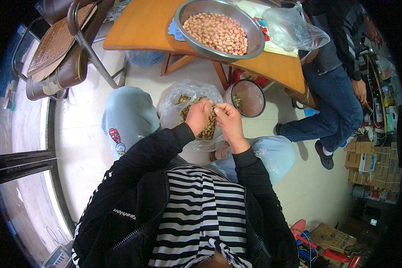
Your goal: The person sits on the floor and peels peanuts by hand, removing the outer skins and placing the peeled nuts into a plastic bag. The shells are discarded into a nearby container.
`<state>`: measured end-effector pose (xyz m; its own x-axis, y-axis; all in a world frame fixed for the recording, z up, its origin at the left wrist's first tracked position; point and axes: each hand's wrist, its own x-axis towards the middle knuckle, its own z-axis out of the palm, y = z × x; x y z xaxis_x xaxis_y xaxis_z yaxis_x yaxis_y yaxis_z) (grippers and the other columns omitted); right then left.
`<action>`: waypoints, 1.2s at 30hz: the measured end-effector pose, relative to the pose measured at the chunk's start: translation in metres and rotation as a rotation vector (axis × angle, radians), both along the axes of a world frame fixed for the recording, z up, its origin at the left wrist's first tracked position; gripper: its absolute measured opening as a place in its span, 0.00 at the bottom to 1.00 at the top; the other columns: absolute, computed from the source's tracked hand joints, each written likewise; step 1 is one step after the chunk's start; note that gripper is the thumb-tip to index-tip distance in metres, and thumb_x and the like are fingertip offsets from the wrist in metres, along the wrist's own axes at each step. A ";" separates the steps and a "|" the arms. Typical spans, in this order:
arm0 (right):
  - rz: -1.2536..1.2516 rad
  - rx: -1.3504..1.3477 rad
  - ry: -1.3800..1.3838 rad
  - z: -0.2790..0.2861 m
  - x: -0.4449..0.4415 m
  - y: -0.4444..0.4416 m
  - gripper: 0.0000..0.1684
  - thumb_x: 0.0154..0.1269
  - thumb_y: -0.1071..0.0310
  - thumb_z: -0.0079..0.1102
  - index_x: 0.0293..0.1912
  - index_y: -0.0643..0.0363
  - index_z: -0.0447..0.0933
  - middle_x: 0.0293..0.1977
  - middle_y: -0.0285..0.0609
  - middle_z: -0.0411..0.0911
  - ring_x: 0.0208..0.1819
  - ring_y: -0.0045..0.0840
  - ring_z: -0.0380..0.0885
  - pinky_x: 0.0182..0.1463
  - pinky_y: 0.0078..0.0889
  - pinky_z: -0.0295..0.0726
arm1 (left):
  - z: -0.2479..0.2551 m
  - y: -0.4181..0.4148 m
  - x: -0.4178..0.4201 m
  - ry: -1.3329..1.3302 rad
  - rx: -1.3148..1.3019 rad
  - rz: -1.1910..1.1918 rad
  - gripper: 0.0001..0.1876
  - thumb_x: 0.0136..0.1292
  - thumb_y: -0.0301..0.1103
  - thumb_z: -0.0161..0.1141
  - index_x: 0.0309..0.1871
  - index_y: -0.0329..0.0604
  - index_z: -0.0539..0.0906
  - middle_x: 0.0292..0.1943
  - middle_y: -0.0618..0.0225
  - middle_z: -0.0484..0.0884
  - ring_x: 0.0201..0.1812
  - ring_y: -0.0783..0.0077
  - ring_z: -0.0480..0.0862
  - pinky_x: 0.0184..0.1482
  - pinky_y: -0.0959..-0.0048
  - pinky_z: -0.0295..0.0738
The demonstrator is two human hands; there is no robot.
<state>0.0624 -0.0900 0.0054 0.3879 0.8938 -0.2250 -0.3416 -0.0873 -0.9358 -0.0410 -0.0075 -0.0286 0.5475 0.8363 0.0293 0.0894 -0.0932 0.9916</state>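
Both my hands are together above a clear plastic bag of small brownish-green pods or nuts on the floor between my knees. My left hand is curled, its thumb and forefinger close to those of my right hand. A small piece, too small to name surely, shows at the fingertips of my right hand. What lies inside my left hand is hidden. Just right of the bag stands a round bin with some pods or shells in it. On the table, a steel bowl holds many pinkish shelled peanuts.
The wooden table stands ahead, with a plastic bag at its right. Another person sits at the right. A chair with a woven seat is at the upper left; cardboard boxes are stacked at the far right.
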 end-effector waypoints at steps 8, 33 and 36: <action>-0.109 0.014 0.023 0.000 0.001 0.000 0.07 0.66 0.71 0.58 0.42 0.63 0.76 0.22 0.26 0.68 0.20 0.09 0.61 0.23 0.15 0.60 | -0.002 -0.002 0.003 -0.183 -0.311 -0.018 0.11 0.70 0.36 0.51 0.38 0.36 0.75 0.25 0.70 0.74 0.28 0.77 0.72 0.33 0.75 0.70; -0.167 -0.005 0.085 0.001 0.005 -0.002 0.10 0.66 0.72 0.57 0.45 0.66 0.77 0.23 0.26 0.70 0.21 0.08 0.59 0.23 0.13 0.58 | 0.001 0.002 0.001 -0.236 -0.257 -0.201 0.05 0.66 0.28 0.58 0.36 0.36 0.76 0.30 0.74 0.79 0.33 0.85 0.74 0.38 0.82 0.71; -0.162 -0.008 0.098 0.002 0.005 -0.001 0.10 0.65 0.72 0.58 0.45 0.66 0.78 0.24 0.27 0.70 0.21 0.08 0.60 0.23 0.12 0.58 | 0.000 0.002 0.001 -0.259 -0.290 -0.200 0.04 0.66 0.28 0.58 0.36 0.36 0.77 0.30 0.75 0.79 0.32 0.86 0.74 0.38 0.83 0.71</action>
